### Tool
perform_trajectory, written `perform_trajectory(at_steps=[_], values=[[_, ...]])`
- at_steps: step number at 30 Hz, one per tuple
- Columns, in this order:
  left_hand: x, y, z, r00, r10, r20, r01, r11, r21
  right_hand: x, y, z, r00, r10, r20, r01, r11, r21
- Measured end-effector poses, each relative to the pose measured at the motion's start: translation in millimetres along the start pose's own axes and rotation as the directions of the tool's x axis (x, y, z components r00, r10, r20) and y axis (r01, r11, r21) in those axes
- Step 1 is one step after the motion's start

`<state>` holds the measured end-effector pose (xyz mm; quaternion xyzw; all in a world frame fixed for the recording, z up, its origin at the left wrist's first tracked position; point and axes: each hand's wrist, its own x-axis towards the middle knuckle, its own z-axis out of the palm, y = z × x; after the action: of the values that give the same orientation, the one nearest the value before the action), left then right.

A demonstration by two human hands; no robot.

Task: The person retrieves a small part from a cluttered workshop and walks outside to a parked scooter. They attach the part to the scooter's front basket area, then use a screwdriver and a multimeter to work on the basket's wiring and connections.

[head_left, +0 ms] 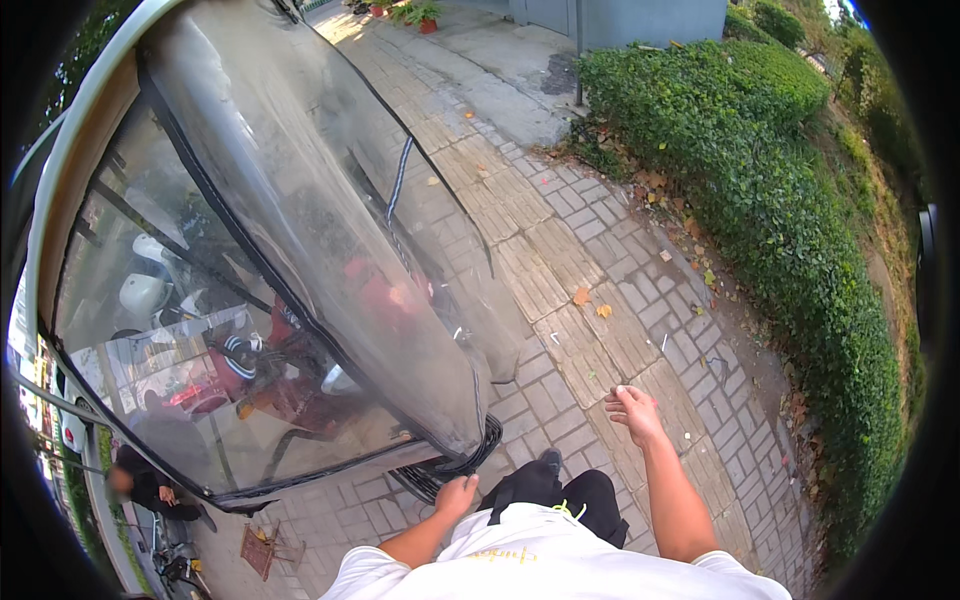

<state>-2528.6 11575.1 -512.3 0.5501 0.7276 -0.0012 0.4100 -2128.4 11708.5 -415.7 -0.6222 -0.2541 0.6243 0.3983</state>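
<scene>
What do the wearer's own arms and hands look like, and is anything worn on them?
The left hand and right hand wear no gloves; I see no watch or band. Short white sleeves leave the forearms uncovered. The white shirt has yellow print.

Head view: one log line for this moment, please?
left hand: beside black coil | right hand: above paving, looks empty | clear cover: at left

The cloudy plastic cover [330, 200] blurs the red vehicle [300, 400].
</scene>
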Motion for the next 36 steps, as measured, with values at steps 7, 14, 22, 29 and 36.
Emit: perform_trajectory(at_steps=[7,14,22,29,36], values=[[-3,-6,50,0.940,-0.273,-0.202,0.232,0.951,-0.205,193,-138,75,0.933,-0.143,0.330,0.241,0.930,-0.279],[-21,72,161,0.849,-0.528,0.025,0.476,0.743,-0.470,359,-295,237,0.521,-0.586,0.621,0.840,0.482,-0.249],[49,189,177,0.891,-0.454,0.027,0.379,0.710,-0.594,484,-426,478,0.488,-0.738,0.466,0.871,0.383,-0.306],[134,253,106,0.500,-0.860,0.102,0.286,0.053,-0.957,461,-421,569,0.094,0.694,0.714,0.459,0.606,-0.649],[175,345,97,0.082,-0.966,0.245,-0.125,-0.254,-0.959,392,-392,658,-0.358,0.485,0.798,0.931,0.120,0.345]])
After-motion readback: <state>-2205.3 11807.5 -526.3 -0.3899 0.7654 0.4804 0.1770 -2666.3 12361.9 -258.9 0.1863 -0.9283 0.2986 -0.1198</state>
